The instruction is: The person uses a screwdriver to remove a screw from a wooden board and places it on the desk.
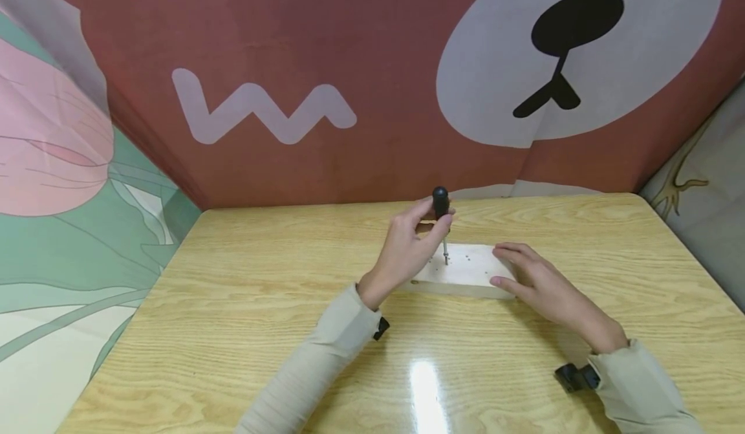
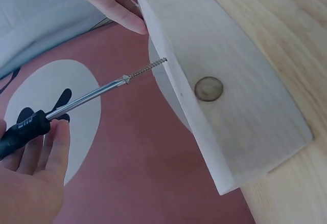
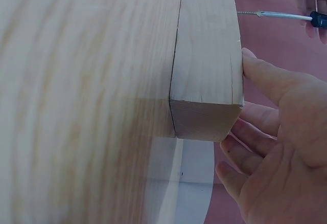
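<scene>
My left hand (image 1: 404, 246) grips the black handle of a screwdriver (image 1: 440, 202), thumb and fingers round it. The metal shaft points down, its tip at the head of a long screw (image 2: 148, 68). The screw stands upright with its point at the top face of a pale wooden block (image 1: 474, 272), most of its thread showing. On the block's right end my right hand (image 1: 538, 285) holds it, thumb near the front edge and fingers toward the back and the end face. Several small holes dot the top, and a round dark knot (image 2: 209, 89) marks the side.
The block lies flat on a wood-grain table (image 1: 233, 330), toward its back edge. Behind the table hangs a red-brown cloth (image 1: 378, 169) with a cartoon face. Small black wrist devices, one of them (image 1: 576, 378) by the right sleeve, sit under both wrists.
</scene>
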Available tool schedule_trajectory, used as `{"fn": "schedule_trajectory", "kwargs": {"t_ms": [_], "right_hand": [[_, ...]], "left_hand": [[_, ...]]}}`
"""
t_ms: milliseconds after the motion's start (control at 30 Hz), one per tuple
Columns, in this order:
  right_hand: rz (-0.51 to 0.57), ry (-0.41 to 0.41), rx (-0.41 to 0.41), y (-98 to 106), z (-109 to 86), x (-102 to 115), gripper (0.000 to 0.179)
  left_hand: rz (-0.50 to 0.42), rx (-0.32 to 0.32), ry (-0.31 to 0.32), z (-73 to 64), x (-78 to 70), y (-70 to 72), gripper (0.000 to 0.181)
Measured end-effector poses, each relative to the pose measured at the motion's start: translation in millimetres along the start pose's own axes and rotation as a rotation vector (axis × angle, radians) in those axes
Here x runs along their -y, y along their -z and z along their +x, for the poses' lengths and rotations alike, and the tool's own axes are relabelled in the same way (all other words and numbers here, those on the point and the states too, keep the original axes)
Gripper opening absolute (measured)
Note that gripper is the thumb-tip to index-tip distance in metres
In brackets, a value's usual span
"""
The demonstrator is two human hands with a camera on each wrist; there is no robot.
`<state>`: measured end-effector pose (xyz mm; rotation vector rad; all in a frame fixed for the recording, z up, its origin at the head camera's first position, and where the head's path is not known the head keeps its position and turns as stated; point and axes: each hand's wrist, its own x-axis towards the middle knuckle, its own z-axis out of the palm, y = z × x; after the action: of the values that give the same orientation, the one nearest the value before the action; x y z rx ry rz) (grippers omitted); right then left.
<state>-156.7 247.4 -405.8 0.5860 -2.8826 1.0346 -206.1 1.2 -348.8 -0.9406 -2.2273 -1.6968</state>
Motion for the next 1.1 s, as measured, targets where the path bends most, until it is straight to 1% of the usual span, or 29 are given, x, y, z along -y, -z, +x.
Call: {"fn": "schedule_trajectory", "kwargs": {"t_ms": [133, 233, 367, 500, 667, 800, 967, 1100], "right_hand": [[0.003, 0.000, -0.001, -0.4, 0.0, -0.3, 0.057], [0.001, -0.002, 0.002, -0.5, 0.1, -0.4, 0.057], [-0.010, 0.000, 0.003, -0.6, 0.0, -0.9, 0.057], [-0.016, 0.005, 0.003, -0.6, -0.2, -0.9, 0.057], [-0.011, 0.009, 0.004, -0.4, -0.3, -0.3, 0.057], [-0.014, 0.014, 0.005, -0.1, -0.2, -0.1, 0.057], [-0.016, 0.020, -0.002, -0.1, -0.6, 0.2, 0.056], [-0.009, 0.008, 0.002, 0.3, -0.8, 0.5, 0.057]], "left_hand": [[-0.032, 0.028, 0.041, -0.5, -3.1, 0.8, 0.035], [-0.050, 0.044, 0.061, -0.6, -4.8, 2.3, 0.038], [-0.024, 0.045, 0.057, -0.3, -5.6, 4.1, 0.030], [0.010, 0.028, 0.041, -0.8, -4.7, 4.4, 0.030], [0.005, 0.003, 0.041, -1.0, -3.2, 2.5, 0.028], [0.015, -0.005, 0.039, -0.2, -3.9, 1.5, 0.026], [-0.030, 0.003, 0.047, 0.4, -6.3, 0.8, 0.027], [-0.059, 0.004, 0.058, -1.2, -7.2, 1.7, 0.027]]}}
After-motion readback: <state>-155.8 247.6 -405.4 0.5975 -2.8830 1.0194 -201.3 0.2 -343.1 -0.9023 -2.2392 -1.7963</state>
